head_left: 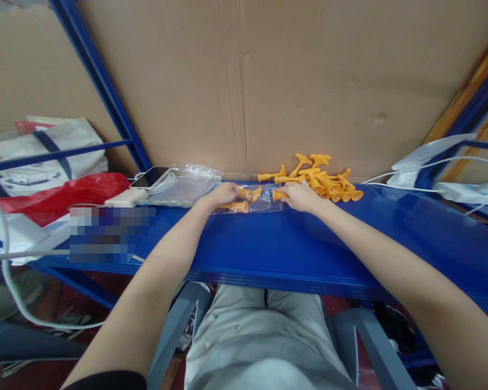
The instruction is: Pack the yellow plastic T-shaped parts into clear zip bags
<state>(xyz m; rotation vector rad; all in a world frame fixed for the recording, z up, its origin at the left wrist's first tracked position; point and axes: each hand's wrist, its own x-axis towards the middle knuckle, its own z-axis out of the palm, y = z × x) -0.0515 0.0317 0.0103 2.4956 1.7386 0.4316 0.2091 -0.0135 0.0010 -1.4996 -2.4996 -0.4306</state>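
Observation:
A clear plastic bag (264, 205) lies on the blue shelf, with a few orange-yellow plastic T-handled pieces (236, 206) in or on it. My left hand (224, 194) is closed at the bag's left side, its fingertips partly hidden. In my right hand (302, 196) is another orange-yellow plastic piece (279, 195), gripped with its flared end pointing left toward the bag. Just behind and right of this hand sits a pile of the same pieces (329, 184), several with round flared ends facing me.
Left of the bag are a stack of clear plastic bags (183, 187), a phone (151, 177) with a white cable, a white power block (124, 198) and a red plastic bag (85, 192). Cardboard (244, 86) stands behind the blue shelf (260, 244). White cables lie at right.

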